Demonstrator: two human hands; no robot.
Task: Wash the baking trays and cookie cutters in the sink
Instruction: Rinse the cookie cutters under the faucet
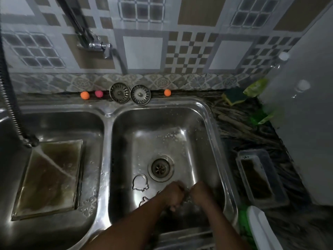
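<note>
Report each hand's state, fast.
Left hand: fingers curled; whether the grip holds anything cannot be told.
Right hand: beside the left; cannot be told.

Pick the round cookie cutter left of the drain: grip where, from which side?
The round cookie cutter lies flat on the basin floor, an open loop with only its top edge exposed. Come straight down and pinch the thin wall on its left arc, one fingertip inside, one outside; the left hand crowds its right.

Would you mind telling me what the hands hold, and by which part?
The left hand and right hand curl together, seemingly around something small; what it is and where cannot be told.
</note>
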